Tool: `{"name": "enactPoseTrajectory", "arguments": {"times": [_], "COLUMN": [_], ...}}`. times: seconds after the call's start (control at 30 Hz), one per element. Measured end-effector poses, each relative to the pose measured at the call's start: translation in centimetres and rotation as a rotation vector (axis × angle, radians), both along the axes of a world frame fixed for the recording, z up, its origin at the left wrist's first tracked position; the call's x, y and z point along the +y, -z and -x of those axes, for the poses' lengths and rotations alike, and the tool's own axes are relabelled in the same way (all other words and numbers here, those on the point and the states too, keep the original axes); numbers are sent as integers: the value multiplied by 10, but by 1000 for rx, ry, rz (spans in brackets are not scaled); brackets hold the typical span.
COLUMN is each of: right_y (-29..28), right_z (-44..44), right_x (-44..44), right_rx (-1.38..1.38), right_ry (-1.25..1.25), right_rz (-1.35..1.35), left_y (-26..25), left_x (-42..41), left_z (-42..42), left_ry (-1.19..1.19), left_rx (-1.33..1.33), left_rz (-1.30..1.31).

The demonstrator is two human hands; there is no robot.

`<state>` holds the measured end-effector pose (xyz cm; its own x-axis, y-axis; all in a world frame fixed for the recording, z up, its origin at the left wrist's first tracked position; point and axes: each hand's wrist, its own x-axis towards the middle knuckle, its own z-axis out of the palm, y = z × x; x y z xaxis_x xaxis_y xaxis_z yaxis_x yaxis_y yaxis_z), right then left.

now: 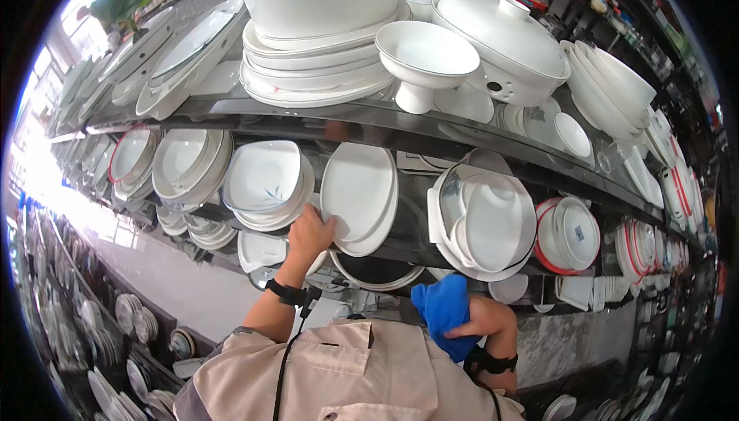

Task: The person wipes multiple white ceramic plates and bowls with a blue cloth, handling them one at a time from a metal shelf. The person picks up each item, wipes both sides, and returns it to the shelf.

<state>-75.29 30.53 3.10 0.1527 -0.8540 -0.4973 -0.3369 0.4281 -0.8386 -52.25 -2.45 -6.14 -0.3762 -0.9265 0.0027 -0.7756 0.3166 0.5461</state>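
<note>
My left hand [310, 235] reaches to the middle shelf, between a stack of squarish white bowls [262, 175] with a leaf motif and a pair of oval white plates [358, 190]. Its thumb lies against or just in front of the plates' left edge, while the other fingers are curled by the stack's right side. Whether those fingers grip anything is hidden. Bunched in my right hand [482, 323] is a blue cloth [444, 311], held close to my chest below the shelf. To the cloth's upper right sits a group of nested white dishes [496, 225].
Overhead, a glass shelf [323, 110] carries stacked white plates [314, 69], a footed bowl [427, 51] near its edge and a lidded pot [502, 40]. Red-rimmed dishes [568, 233] stand farther right. A lower shelf holds a dark round dish [375, 268].
</note>
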Motion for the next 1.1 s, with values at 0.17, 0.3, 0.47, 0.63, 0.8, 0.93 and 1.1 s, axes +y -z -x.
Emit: {"name": "enactPoseTrajectory", "arguments": {"times": [0.17,0.3,0.47,0.63,0.8,0.93,1.1], "right_y": [23,50,77,89,81,76,72], "right_z": [-38,-61,-84,-88,-89,-92,-96], "right_x": [-26,-50,-82,-95,-92,-90,-84], "right_rx": [1,-40,-125,-93,-45,-36,-29], "right_ry": [302,565,744,727,746,715,715], "right_rz": [178,280,259,258,269,296,353], "left_y": [17,19,32,39,39,43,31], "left_x": [-27,-35,-42,-44,-47,-52,-50], "left_z": [-9,-6,-11,-12,-13,-10,-9], "left_ry": [167,189,227,202,181,188,147], "left_rx": [71,95,167,245,391,523,798], "left_rz": [-143,-154,-166,-208,-297,-438,-774]}}
